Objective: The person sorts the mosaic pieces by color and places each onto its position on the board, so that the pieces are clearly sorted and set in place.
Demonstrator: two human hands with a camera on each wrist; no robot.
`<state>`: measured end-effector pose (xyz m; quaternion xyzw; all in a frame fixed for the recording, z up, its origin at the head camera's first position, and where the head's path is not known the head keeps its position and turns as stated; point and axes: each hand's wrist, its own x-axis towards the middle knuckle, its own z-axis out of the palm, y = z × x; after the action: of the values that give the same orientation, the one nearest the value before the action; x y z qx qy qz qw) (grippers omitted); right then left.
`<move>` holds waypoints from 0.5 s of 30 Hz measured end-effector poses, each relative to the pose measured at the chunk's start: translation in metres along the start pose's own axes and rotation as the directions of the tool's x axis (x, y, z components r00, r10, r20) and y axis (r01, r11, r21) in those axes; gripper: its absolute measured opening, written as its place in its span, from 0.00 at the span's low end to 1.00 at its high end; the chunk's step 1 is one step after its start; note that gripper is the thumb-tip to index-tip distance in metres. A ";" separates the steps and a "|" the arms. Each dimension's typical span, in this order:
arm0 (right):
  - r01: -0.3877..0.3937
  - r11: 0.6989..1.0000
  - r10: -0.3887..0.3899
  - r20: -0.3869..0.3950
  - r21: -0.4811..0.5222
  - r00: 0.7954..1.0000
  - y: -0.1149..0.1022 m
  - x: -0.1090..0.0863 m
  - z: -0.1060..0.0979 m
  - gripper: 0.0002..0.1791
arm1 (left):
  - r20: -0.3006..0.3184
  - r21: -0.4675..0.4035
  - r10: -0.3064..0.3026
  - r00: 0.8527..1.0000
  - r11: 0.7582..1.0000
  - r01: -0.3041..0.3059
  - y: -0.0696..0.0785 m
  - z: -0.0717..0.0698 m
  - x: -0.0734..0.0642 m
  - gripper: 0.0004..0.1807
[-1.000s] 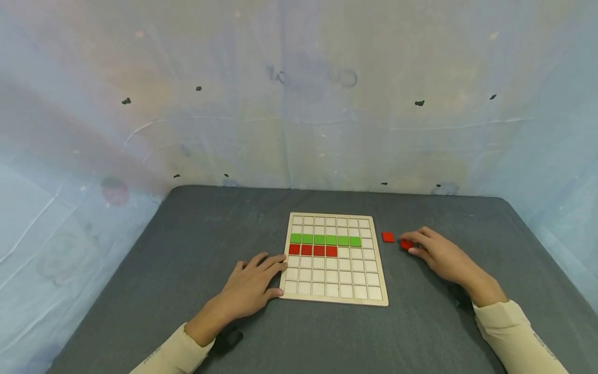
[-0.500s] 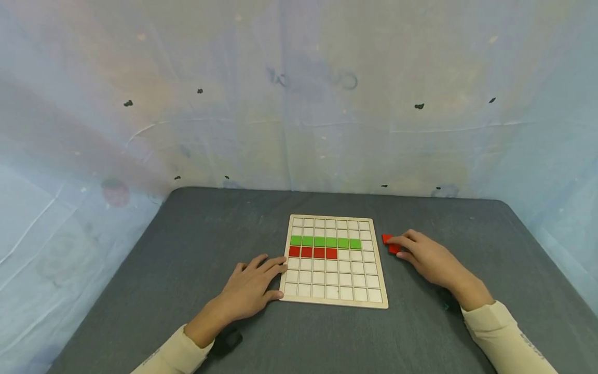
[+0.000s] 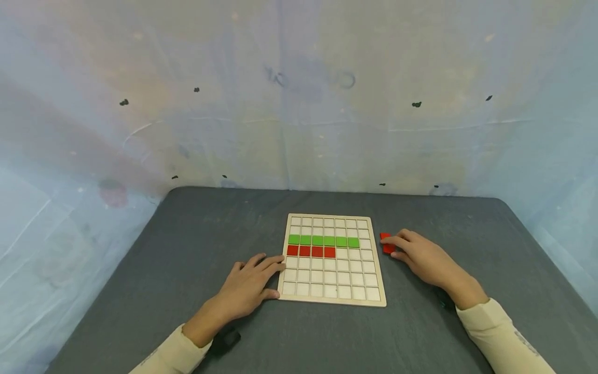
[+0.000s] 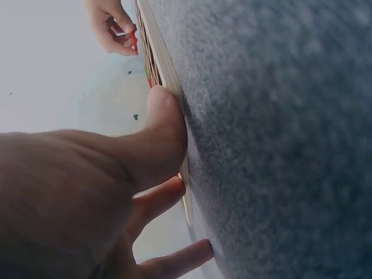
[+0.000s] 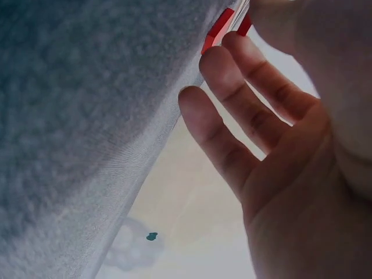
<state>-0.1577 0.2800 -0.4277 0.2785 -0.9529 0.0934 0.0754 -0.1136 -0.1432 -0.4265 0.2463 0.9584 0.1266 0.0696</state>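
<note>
My left hand (image 3: 247,288) rests along the left side of a wooden grid board (image 3: 331,302), with its fingertips and thumb on the edge. In the left wrist view, the thumb presses against the board's pale rim (image 4: 164,55). To the right of the board, my right hand (image 3: 427,259) pinches a red square tile (image 5: 244,24) between thumb and fingers. Another red tile (image 3: 385,235) lies on the table right beside it, partly covered by a finger. On the board are a row of green tiles (image 3: 317,241) and, below it, a shorter row of red tiles (image 3: 317,252).
The board lies on a dark grey cloth-covered table (image 3: 224,218). Pale sheeting (image 3: 303,145) with small dark marks hangs behind the table and along both sides. A small dark object (image 3: 227,337) sits under the left wrist.
My right hand has moved left with its red tile, bringing it up against the other red tile near the board. My left hand has stayed at the board's edge.
</note>
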 end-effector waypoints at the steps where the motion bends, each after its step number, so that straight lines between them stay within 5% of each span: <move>1: 0.002 1.000 -0.002 0.003 0.001 1.000 0.000 0.001 0.000 0.21 | -0.005 0.006 0.000 1.000 1.000 0.000 0.000 0.000 0.000 0.34; 15: 0.012 1.000 -0.012 0.027 -0.002 1.000 -0.006 0.006 -0.001 0.21 | -0.066 0.016 0.007 0.998 1.000 -0.006 0.001 0.003 0.001 0.33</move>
<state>-0.1596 0.2722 -0.4251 0.2852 -0.9523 0.0882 0.0632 -0.1136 -0.1410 -0.4297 0.2458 0.9603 0.1274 0.0357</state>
